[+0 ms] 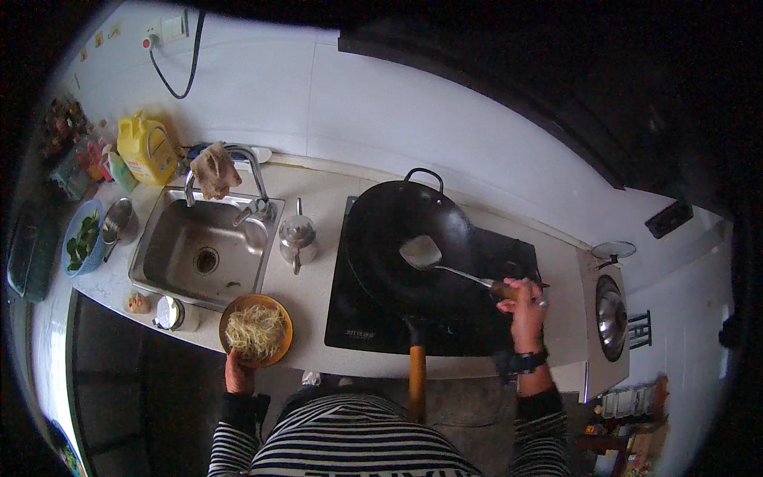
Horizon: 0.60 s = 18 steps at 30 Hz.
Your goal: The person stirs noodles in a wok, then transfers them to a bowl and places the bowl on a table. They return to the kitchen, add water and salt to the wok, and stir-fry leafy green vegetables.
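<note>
My left hand point(239, 374) grips the near rim of an orange plate point(287, 340) at the counter's front edge, beside the sink. Pale bean sprouts or shredded vegetable point(256, 331) are heaped on it. My right hand point(524, 310) is closed around the wooden handle of a metal wok spatula point(421, 253), whose blade is over the inside of a large black wok point(381, 220). The wok rests on a black glass cooktop point(351, 316), its wooden handle point(417, 375) pointing towards me. No food is plainly visible in the wok.
A metal teapot point(297, 235) stands between the cooktop and the steel sink point(179, 250). A brown cloth point(216, 170) hangs over the faucet. Left of the sink are a blue basket of greens point(83, 238) and a metal pot point(121, 222). A lidded jar point(173, 314) sits near the front edge.
</note>
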{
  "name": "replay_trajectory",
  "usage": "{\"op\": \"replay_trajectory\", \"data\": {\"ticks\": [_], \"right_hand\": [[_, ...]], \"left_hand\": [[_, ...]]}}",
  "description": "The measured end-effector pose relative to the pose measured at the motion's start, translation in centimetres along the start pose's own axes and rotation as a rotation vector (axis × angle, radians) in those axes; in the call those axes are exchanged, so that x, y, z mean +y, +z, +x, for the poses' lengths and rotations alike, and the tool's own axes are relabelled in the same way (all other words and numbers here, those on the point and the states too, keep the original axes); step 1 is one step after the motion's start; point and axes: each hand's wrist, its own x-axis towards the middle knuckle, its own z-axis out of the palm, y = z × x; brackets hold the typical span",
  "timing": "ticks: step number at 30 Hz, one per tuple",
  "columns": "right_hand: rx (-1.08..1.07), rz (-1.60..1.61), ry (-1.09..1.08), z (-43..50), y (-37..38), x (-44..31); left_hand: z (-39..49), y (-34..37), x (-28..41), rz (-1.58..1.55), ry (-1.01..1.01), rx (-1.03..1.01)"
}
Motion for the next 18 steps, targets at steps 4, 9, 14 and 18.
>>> {"op": "replay_trajectory", "data": {"ticks": [4,9,14,18], "right_hand": [[0.062,0.251,0.006,-2.0,3.8,5.1],[0.072,0.491,-0.036,-2.7,7.4,5.6],[0.018,0.453,-0.082,-1.2,7.2,-0.3],[-0.094,0.342,-0.092,-0.2,7.0,-6.6]], "left_hand": [[-0.3,-0.2,0.4,0.389,0.154,-0.012],[-0.6,0.3,1.5,0.574,0.166,-0.094],[-0.4,1.1,2.9,0.392,0.019,-0.066],[-0.1,1.4,3.8,0.518,-0.029,-0.041]]}}
